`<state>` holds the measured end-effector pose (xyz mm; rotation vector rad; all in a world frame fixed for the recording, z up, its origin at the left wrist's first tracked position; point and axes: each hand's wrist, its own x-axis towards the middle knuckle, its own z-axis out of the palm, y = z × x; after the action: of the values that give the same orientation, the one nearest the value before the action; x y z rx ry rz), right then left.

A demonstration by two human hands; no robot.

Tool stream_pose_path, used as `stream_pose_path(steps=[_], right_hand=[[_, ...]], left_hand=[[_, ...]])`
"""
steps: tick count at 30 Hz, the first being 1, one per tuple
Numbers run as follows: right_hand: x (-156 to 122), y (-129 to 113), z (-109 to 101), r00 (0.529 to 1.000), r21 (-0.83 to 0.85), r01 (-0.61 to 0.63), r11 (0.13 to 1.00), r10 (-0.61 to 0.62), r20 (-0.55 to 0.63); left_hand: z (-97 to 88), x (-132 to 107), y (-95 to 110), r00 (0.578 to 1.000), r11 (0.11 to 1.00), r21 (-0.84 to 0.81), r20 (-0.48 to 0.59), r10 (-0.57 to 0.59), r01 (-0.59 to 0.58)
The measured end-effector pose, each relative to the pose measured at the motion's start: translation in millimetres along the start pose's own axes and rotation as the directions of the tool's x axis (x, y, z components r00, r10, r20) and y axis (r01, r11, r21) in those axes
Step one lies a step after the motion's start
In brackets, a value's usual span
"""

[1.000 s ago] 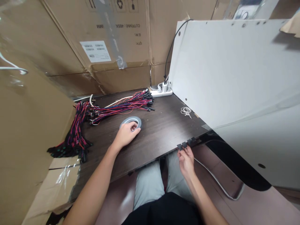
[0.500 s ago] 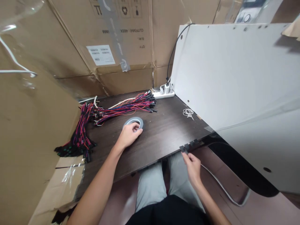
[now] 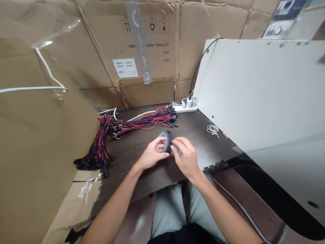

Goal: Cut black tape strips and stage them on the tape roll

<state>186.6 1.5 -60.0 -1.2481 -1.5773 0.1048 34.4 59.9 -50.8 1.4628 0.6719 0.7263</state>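
A roll of tape [image 3: 169, 141] is gripped by the left hand [image 3: 152, 155], with fingers passed through its ring and the thumb set below. The roll is tipped up on edge in front of the person, over the middle of the dark table [image 3: 144, 181] (whether its rim is touching the tabletop cannot be told). The fingertips of the right hand [image 3: 187, 159] are bent in against the roll's outer side — whether a tape end is pinched there cannot be made out. Short black strips [image 3: 215, 167] are stuck in a row along the table's near edge, to the right. Two bundles of wires, one lengthwise [image 3: 149, 122] and one beside the cardboard [image 3: 76, 135], are laid behind and left — both well apart from the hands.
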Motion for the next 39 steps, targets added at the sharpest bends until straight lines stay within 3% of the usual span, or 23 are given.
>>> stream_pose_path(steps=[3,6,9,12,17,23,29,32,34,39], right_hand=[[0.5,2.3,2.3,0.999,0.046,-0.048,0.998,0.048,-0.007],[-0.6,6.3,0.7,0.997,0.098,-0.064,0.993,0.059,0.055],[-5.0,10.1,-1.1,0.998,0.105,-0.022,0.994,0.015,0.067],[-14.4,7.1,-5.1,0.999,0.083,0.007,0.997,-0.011,0.044],[-30.1,-7.7,-14.2,0.999,0.073,0.02,0.997,-0.023,0.031],[-34.5,-6.2,-16.0,0.998,-0.024,-0.018,1.0,0.017,-0.055],[-46.9,-2.6,-9.2,0.97,0.006,-0.232,0.973,0.231,0.071],[-48.9,-4.1,-10.2,0.956,-0.002,-0.292,0.956,0.292,0.024],[-44.9,-4.2,-13.2,0.96,-0.062,-0.276,0.959,0.279,0.036],[-28.3,-1.6,-14.6,0.968,-0.2,-0.078,0.977,0.122,0.218]], left_hand=[[-3.0,-2.7,-0.7,0.998,0.976,0.21,0.057,0.04,-0.051],[-3.1,-5.9,0.1,0.994,0.864,0.496,0.098,0.04,-0.083],[0.7,-8.4,-0.5,0.996,0.779,0.621,0.064,0.057,-0.085],[5.8,-10.1,-2.1,0.989,0.744,0.653,0.063,0.134,-0.143],[9.1,-10.7,-3.9,0.954,0.637,0.712,0.173,0.247,-0.294],[7.6,-10.8,-5.1,0.957,0.585,0.761,0.175,0.232,-0.281],[9.9,-7.7,-3.7,0.958,0.587,0.768,0.124,0.257,-0.257],[11.4,-7.3,-2.2,0.964,0.562,0.791,0.134,0.23,-0.244],[12.0,-8.0,-1.3,0.969,0.539,0.81,0.141,0.204,-0.231],[13.8,-9.3,-0.4,0.971,0.512,0.828,0.155,0.18,-0.227]])
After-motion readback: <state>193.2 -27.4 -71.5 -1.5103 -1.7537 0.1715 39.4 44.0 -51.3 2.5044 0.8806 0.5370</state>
